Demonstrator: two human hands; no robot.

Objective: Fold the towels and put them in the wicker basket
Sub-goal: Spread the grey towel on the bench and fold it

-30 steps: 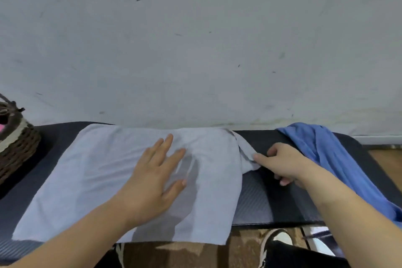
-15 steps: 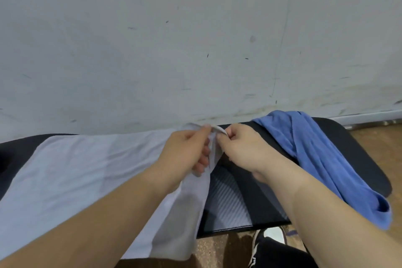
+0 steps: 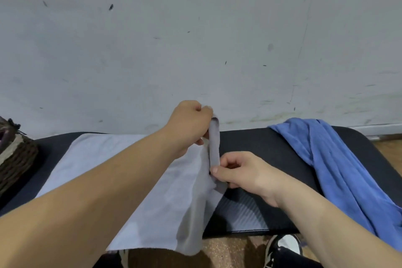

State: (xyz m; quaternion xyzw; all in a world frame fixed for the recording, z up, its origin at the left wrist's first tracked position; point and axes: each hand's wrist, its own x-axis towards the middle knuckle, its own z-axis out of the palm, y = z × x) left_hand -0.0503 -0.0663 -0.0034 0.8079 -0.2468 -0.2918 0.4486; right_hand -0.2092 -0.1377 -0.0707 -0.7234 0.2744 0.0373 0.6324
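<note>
A pale grey towel (image 3: pixel 121 165) lies spread over the black table (image 3: pixel 272 148), its near edge hanging off the front. My left hand (image 3: pixel 189 124) pinches the towel's far right corner and holds it lifted off the table. My right hand (image 3: pixel 237 172) grips the same right edge lower down, so the edge stands up taut between both hands. A blue towel (image 3: pixel 330 159) lies crumpled at the table's right end, draping over the front. The wicker basket (image 3: pixel 15 154) stands at the far left, partly cut off by the frame.
A scuffed white wall (image 3: pixel 195 39) rises right behind the table. Below the front edge I see brown floor and my black-and-white shoe (image 3: pixel 282 248). Bare black tabletop shows between the two towels.
My left hand left the flat towel and took its far right corner, lifting it. My right hand slid down the right edge toward me. The view swung back left, bringing the basket into sight.
</note>
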